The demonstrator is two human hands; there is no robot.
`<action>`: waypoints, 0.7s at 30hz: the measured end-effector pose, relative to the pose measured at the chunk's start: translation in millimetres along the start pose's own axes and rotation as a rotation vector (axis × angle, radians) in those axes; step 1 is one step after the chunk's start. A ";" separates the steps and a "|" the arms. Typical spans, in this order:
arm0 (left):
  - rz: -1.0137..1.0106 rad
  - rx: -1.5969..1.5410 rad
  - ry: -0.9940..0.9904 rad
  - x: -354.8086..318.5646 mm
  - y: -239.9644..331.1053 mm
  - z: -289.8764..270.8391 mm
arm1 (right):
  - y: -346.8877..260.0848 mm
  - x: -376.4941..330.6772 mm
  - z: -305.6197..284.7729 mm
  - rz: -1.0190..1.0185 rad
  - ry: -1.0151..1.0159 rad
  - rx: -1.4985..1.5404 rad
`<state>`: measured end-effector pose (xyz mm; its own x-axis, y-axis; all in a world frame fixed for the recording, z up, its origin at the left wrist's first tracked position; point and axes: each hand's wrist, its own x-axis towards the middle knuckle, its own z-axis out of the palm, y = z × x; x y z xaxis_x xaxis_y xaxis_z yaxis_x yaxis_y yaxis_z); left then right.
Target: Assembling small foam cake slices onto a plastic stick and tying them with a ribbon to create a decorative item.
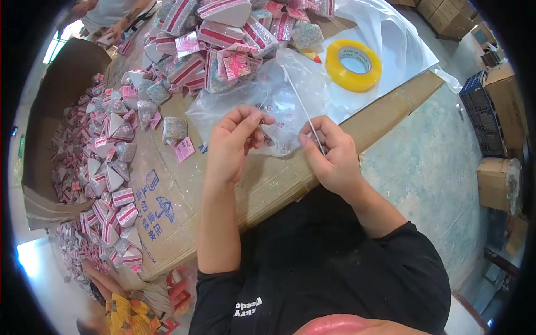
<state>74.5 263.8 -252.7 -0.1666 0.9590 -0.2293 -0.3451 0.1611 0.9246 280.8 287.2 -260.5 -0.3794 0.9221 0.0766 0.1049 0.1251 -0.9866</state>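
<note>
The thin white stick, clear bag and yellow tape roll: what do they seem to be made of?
The thin white stick: smooth-looking and fairly straight, perhaps plastic; too slim to be sure. The clear bag: likely soft plastic film, from its wrinkles and shiny glare. The yellow tape roll: probably glossy plastic tape, from its sheen.

Find the left hand over the near left part of the plastic bag on the cardboard tabletop, the right hand just beside its near right side, and 1 stick slanting from there over its right part. See 1 heap of packets behind the bag, 1 tape roll on a sheet to its right, 1 lone packet to its left, and, farther left, a spread of packets partly in a carton. Note, well to its right past the tabletop, 1 crate and 1 box.
</note>
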 end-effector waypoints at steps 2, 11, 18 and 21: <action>0.004 -0.088 -0.033 -11.5 0.8 2.6 | -1.3 3.7 9.7 -0.029 -0.001 0.031; 0.115 -0.307 0.009 -43.0 0.3 10.5 | 2.9 9.5 40.8 -0.093 0.028 0.235; 0.347 0.077 0.098 -65.7 7.8 -10.0 | -18.8 -15.0 6.2 0.373 -0.545 0.519; 0.427 0.103 0.075 -73.3 10.5 -18.1 | -14.0 -25.6 1.4 0.483 -0.639 0.639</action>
<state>66.3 191.0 -231.7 -0.3419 0.9256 0.1622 -0.1372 -0.2200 0.9658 287.8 261.4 -248.8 -0.8652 0.4312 -0.2561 -0.0623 -0.5991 -0.7982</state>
